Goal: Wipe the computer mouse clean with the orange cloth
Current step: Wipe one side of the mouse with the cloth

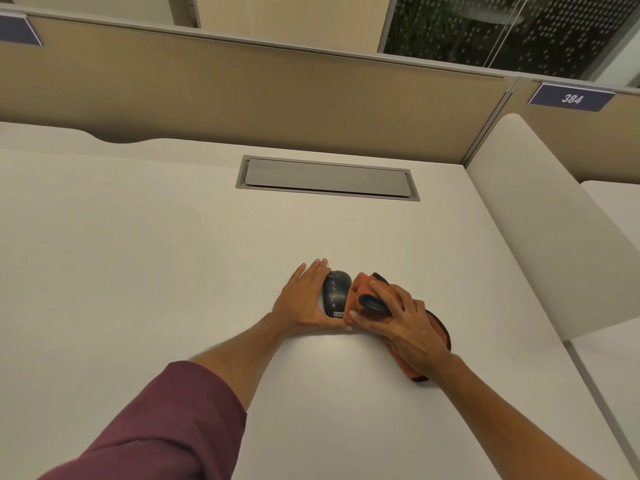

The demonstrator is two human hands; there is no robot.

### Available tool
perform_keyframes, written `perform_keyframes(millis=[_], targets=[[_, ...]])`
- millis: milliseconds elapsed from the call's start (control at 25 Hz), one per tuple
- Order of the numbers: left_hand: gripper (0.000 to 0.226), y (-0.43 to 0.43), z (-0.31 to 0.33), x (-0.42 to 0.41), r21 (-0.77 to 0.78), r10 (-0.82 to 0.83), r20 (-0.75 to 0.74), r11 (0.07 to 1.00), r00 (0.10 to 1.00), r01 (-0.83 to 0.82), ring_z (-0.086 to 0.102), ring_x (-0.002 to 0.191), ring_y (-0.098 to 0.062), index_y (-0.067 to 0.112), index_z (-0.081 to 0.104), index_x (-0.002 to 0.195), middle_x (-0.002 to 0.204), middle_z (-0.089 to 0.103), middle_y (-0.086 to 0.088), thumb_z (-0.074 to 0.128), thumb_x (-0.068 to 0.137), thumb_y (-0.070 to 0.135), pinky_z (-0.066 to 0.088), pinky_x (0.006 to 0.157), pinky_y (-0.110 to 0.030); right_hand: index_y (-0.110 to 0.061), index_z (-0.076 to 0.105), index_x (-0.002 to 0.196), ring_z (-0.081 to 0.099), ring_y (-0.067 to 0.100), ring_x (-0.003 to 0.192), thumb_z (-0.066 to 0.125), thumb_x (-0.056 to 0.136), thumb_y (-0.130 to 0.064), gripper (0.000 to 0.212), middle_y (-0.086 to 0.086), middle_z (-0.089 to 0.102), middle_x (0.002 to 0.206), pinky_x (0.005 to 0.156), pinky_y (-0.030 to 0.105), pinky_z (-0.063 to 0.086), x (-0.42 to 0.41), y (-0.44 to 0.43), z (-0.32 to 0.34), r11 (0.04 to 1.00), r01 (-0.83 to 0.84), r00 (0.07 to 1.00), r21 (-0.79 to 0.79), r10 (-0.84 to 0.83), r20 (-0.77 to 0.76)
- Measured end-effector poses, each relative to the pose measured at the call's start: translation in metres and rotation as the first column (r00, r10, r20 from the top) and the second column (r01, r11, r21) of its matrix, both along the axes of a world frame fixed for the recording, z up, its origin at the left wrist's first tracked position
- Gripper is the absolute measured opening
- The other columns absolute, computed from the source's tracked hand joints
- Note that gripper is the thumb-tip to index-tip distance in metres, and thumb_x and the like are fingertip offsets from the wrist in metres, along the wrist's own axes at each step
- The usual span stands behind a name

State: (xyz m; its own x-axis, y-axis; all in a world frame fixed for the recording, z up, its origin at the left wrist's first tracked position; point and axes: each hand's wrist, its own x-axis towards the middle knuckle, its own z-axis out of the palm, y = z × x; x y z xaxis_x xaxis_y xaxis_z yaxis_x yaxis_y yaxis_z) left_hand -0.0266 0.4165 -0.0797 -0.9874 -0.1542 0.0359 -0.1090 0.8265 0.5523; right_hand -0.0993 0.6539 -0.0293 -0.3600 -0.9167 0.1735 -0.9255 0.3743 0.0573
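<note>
On the white desk (173, 237) the dark computer mouse (336, 292) lies just below centre, tipped so that its underside and label face up. The left hand (304, 301) braces it from nine o'clock, its fingers laid flat and fairly straight along the mouse's side, thumb tucked under the near end. At three o'clock of the mouse, touching it, the right hand (398, 320) presses down on the bunched orange cloth (362, 294), its fingers spread wide over the fabric rather than pinching it. A grey cable hatch (327, 178) sits well apart at twelve o'clock. The risk I see: the loosely bunched cloth could slide under that flat palm, or the mouse could squirt away from a light left-hand brace.
</note>
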Motion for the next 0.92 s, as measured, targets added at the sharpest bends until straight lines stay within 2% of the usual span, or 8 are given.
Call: perform_keyframes(millis=[280, 440, 520, 600, 680, 760, 840, 920], targets=[[0.137, -0.001, 0.001, 0.001, -0.008, -0.01, 0.015, 1.0, 1.0, 0.01, 0.005, 0.151, -0.009, 0.018, 0.014, 0.156, 0.165, 0.014, 0.001, 0.049, 0.052, 0.1, 0.001, 0.124, -0.036, -0.044, 0.053, 0.135, 0.054, 0.046, 0.12, 0.091, 0.065, -0.021, 0.083, 0.009, 0.028, 0.148, 0.079, 0.057, 0.054, 0.003, 0.004, 0.0, 0.996, 0.068, 0.997, 0.059, -0.066, -0.028], [0.137, 0.0, 0.001, 0.002, 0.0, 0.009, 0.008, 1.0, 1.0, -0.009, 0.005, 0.151, -0.009, 0.02, 0.016, 0.154, 0.164, 0.015, 0.003, 0.05, 0.049, 0.101, 0.0, 0.124, -0.035, -0.044, 0.046, 0.138, 0.044, 0.047, 0.126, 0.078, 0.08, -0.011, 0.075, 0.014, 0.031, 0.15, 0.09, 0.063, 0.049, 0.001, -0.006, -0.002, 0.921, 0.365, 0.926, -0.139, -0.343, 0.158], [0.136, -0.001, 0.001, 0.002, 0.003, 0.004, 0.015, 1.0, 1.0, -0.004, 0.004, 0.151, -0.009, 0.021, 0.016, 0.154, 0.164, 0.014, 0.003, 0.05, 0.05, 0.101, 0.001, 0.124, -0.035, -0.045, 0.044, 0.138, 0.044, 0.048, 0.126, 0.076, 0.08, -0.003, 0.078, 0.017, 0.036, 0.149, 0.091, 0.064, 0.048, 0.001, -0.02, 0.0, 0.898, 0.389, 0.914, -0.207, -0.347, 0.211], [0.135, -0.001, 0.0, 0.001, 0.0, -0.008, 0.028, 1.0, 1.0, 0.008, 0.004, 0.151, -0.009, 0.021, 0.014, 0.155, 0.165, 0.013, 0.001, 0.049, 0.051, 0.101, 0.002, 0.124, -0.038, -0.046, 0.043, 0.138, 0.042, 0.046, 0.129, 0.079, 0.081, -0.015, 0.075, 0.015, 0.036, 0.151, 0.092, 0.061, 0.046, 0.006, -0.028, 0.0, 0.95, 0.266, 0.96, -0.161, -0.247, 0.129], [0.135, -0.001, 0.001, 0.001, 0.002, -0.018, 0.039, 1.0, 0.999, 0.018, 0.003, 0.151, -0.01, 0.02, 0.013, 0.155, 0.165, 0.012, 0.0, 0.047, 0.052, 0.101, 0.001, 0.124, -0.039, -0.046, 0.042, 0.14, 0.042, 0.045, 0.131, 0.08, 0.08, -0.029, 0.073, 0.013, 0.034, 0.152, 0.092, 0.06, 0.047, 0.009, -0.033, 0.0, 0.969, 0.231, 0.971, -0.083, -0.225, 0.077], [0.136, -0.001, 0.001, 0.0, -0.003, -0.01, 0.034, 1.0, 0.999, 0.01, 0.003, 0.151, -0.01, 0.02, 0.013, 0.155, 0.165, 0.013, 0.0, 0.045, 0.052, 0.102, 0.0, 0.124, -0.037, -0.044, 0.04, 0.143, 0.039, 0.045, 0.133, 0.077, 0.083, -0.031, 0.072, 0.014, 0.032, 0.155, 0.094, 0.062, 0.046, 0.008, -0.038, 0.002, 0.956, 0.292, 0.955, -0.012, -0.29, 0.058], [0.136, -0.001, 0.0, 0.0, -0.001, -0.006, 0.031, 1.0, 1.0, 0.006, 0.003, 0.151, -0.01, 0.02, 0.013, 0.155, 0.165, 0.014, 0.001, 0.047, 0.052, 0.101, -0.001, 0.124, -0.035, -0.043, 0.033, 0.148, 0.03, 0.042, 0.139, 0.063, 0.093, -0.034, 0.063, 0.012, 0.023, 0.159, 0.102, 0.061, 0.039, 0.006, -0.041, 0.002, 0.914, 0.406, 0.907, 0.024, -0.406, 0.113], [0.135, 0.0, 0.001, 0.001, 0.003, -0.002, 0.026, 1.0, 1.0, 0.002, 0.003, 0.151, -0.01, 0.021, 0.014, 0.155, 0.165, 0.014, 0.002, 0.049, 0.051, 0.1, -0.002, 0.123, -0.034, -0.039, 0.039, 0.146, 0.035, 0.044, 0.135, 0.068, 0.09, -0.024, 0.065, 0.015, 0.029, 0.156, 0.098, 0.062, 0.043, 0.012, -0.038, 0.003, 0.882, 0.468, 0.878, -0.046, -0.459, 0.139]])
